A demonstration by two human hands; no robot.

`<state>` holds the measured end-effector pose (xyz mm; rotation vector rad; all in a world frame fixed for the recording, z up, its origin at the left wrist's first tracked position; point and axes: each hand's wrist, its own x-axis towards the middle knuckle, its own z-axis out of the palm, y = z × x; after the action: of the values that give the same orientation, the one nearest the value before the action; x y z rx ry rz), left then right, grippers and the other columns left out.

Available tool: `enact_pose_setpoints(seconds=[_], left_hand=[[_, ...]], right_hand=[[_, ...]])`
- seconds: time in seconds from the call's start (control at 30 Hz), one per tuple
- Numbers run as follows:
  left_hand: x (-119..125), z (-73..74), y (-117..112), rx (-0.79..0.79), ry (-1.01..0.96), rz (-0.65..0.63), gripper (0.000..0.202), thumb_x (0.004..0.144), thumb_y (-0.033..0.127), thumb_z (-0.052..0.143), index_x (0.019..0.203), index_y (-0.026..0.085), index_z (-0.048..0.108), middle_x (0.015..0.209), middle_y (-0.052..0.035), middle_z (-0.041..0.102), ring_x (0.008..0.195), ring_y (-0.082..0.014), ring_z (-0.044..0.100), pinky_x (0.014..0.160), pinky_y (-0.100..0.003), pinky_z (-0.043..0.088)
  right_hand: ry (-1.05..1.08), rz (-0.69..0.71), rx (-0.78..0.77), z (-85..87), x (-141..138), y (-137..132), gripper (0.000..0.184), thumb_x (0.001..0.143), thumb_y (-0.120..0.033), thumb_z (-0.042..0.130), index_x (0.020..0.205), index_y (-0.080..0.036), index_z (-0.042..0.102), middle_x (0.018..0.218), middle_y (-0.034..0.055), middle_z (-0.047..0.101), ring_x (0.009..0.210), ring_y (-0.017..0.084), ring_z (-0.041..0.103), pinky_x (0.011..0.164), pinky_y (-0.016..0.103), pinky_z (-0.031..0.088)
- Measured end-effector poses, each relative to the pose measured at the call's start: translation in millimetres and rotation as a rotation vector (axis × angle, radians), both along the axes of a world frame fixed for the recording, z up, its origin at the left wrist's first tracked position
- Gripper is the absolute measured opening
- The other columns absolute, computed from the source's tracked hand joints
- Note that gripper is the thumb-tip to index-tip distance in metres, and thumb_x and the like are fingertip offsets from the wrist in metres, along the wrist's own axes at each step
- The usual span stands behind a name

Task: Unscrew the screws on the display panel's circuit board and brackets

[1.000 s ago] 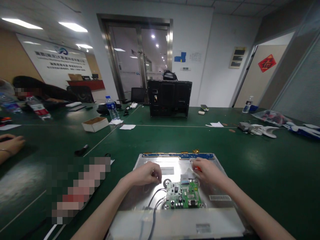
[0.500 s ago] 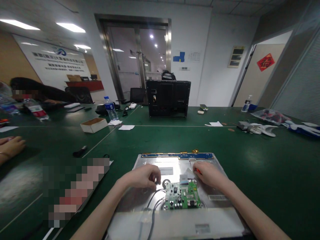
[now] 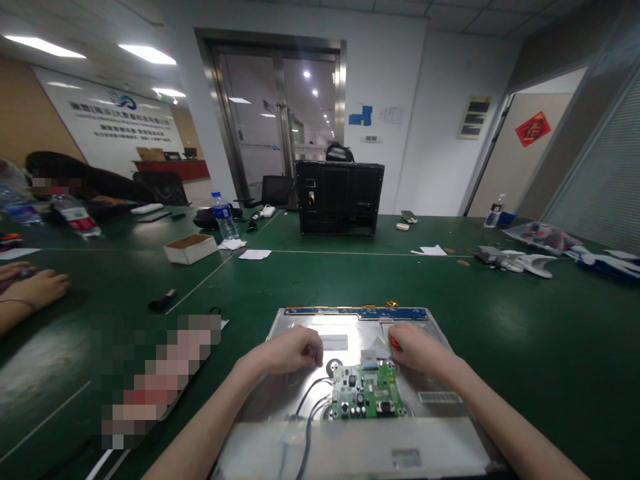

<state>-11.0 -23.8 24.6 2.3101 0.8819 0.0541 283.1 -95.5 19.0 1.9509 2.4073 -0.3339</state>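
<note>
A metal-backed display panel (image 3: 350,437) lies flat in front of me, with a green circuit board (image 3: 367,390) on its middle. Dark cables (image 3: 307,427) run from the board's left side. Along the panel's far edge sits a blue circuit strip (image 3: 340,313). A pale flat ribbon cable (image 3: 369,356) meets the green board's far edge. My left hand (image 3: 297,350) is curled closed over the panel, left of the board; whatever its fingers hold is hidden. My right hand (image 3: 414,345), closed at the board's far right corner, grips a small orange-red object (image 3: 395,342), mostly covered by the fingers.
A black monitor housing (image 3: 339,199) stands farther back on the green table (image 3: 320,277). An open white box (image 3: 191,249) and a water bottle (image 3: 225,217) are back left. Another person's hand (image 3: 43,290) rests at far left. White plastic parts (image 3: 520,260) lie at right.
My left hand's fingers have curled in further, hiding the thumb. My right hand stays nearly in place on the orange-red object. The other person's hand has moved further into view.
</note>
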Motion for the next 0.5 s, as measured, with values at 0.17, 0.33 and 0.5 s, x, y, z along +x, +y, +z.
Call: enact_pose_setpoints(seconds=[0.17, 0.33, 0.5], left_hand=[[-3.0, 4.7, -0.5, -0.019, 0.043, -0.024, 0.021, 0.068, 0.012, 0.063, 0.084, 0.018, 0.074, 0.085, -0.003, 0.069, 0.075, -0.0181, 0.061, 0.064, -0.025, 0.044], [1.3, 2.4, -1.3, -0.037, 0.035, -0.008, 0.009, 0.073, 0.017, 0.064, 0.078, 0.017, 0.072, 0.08, -0.0026, 0.069, 0.073, -0.0178, 0.061, 0.067, -0.026, 0.044], [13.2, -8.4, -1.2, 0.148, -0.038, 0.062, 0.013, 0.079, 0.012, 0.056, 0.078, 0.016, 0.069, 0.079, -0.0038, 0.066, 0.075, -0.0185, 0.058, 0.07, -0.027, 0.041]], right_hand=[[0.026, 0.037, -0.007, 2.5, -1.2, 7.6, 0.013, 0.083, -0.008, 0.057, 0.082, -0.015, 0.067, 0.093, 0.0105, 0.072, 0.083, 0.021, 0.067, 0.065, 0.025, 0.041], [0.055, 0.127, 0.017, 12.1, -27.6, 22.2, 0.016, 0.081, -0.006, 0.06, 0.088, -0.016, 0.07, 0.099, 0.0091, 0.073, 0.09, 0.02, 0.067, 0.071, 0.024, 0.042], [0.077, 0.239, 0.032, 13.2, -63.8, 39.5, 0.017, 0.082, -0.012, 0.063, 0.095, -0.017, 0.073, 0.102, 0.0105, 0.075, 0.093, 0.023, 0.068, 0.07, 0.026, 0.043]])
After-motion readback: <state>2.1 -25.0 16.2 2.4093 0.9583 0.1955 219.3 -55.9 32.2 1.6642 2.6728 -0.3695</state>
